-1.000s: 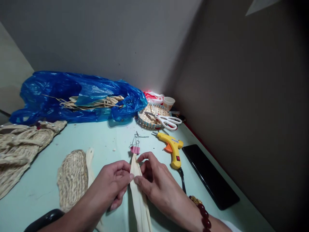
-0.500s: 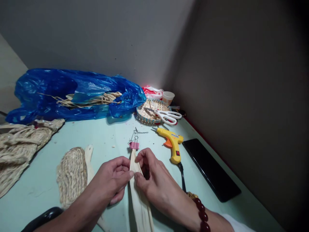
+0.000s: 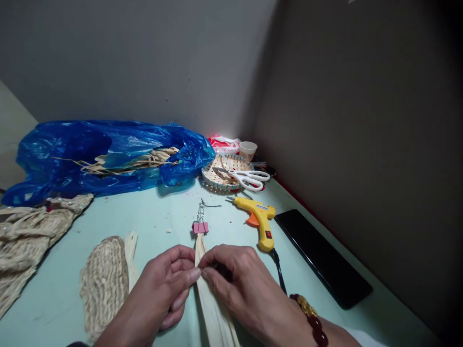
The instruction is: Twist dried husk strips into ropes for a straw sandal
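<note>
A pale, flat bundle of dried husk strips runs from a pink binder clip toward me. My left hand pinches its left edge between thumb and fingers. On the opposite edge, my right hand pinches the strips with thumb and forefinger, its tips close to the left thumb. The clip's wire handles are caught on a thin metal hook at the table. A woven oval piece lies left of my left hand, with a pale strip beside it.
A yellow glue gun and a black phone-like slab lie to the right. White-handled scissors rest on a round basket near a paper cup. Behind are a blue plastic bag holding dried strips and, at left, a braided piece.
My right hand's fingers have slid nearer me along the strips and closed together near the left thumb. The view has tilted up slightly, so the scene sits lower.
</note>
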{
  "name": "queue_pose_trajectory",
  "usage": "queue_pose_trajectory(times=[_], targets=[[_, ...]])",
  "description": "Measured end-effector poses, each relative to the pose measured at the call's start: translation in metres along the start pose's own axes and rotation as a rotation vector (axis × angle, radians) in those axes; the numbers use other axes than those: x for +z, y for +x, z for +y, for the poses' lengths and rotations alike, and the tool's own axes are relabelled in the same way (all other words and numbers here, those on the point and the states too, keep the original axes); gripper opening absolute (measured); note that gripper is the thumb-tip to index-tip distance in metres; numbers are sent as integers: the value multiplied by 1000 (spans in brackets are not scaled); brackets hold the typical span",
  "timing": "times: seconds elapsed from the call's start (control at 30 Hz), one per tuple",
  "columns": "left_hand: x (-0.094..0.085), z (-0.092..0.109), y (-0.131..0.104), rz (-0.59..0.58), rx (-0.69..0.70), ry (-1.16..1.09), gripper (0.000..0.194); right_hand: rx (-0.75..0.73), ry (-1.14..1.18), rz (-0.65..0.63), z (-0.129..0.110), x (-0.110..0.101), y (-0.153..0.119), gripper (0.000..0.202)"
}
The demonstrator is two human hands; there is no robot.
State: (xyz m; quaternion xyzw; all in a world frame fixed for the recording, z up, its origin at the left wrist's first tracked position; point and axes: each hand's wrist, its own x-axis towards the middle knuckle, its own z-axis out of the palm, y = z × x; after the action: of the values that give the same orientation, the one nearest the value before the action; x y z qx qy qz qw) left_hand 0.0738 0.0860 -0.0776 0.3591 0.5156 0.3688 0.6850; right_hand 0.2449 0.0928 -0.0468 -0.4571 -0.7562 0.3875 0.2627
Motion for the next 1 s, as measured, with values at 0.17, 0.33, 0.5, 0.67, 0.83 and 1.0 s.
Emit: queue_pose_trajectory(times=[0.17,0.33,0.5,0.67,0.83,1.0], targets=[[0,1,1,-4,-9,-26,38,-22,-34,81,3,6,-1,16],[3,5,-2,26,-4,-9,36,-48,-85,210,-2,-6,0,12],[8,9,-5,50,-7,-6,33,-1,-143,233,-6,-16,1,21],[9,17,-10,14,-73,-72,28,-13,-201,156,-8,-24,3,34],[7,36,-20,143,-167,-190,32,-255,-46,-493,-17,-46,0,24],[6,56,-28,176,-107,-166,30,-259,-384,-187,-7,-37,12,22]])
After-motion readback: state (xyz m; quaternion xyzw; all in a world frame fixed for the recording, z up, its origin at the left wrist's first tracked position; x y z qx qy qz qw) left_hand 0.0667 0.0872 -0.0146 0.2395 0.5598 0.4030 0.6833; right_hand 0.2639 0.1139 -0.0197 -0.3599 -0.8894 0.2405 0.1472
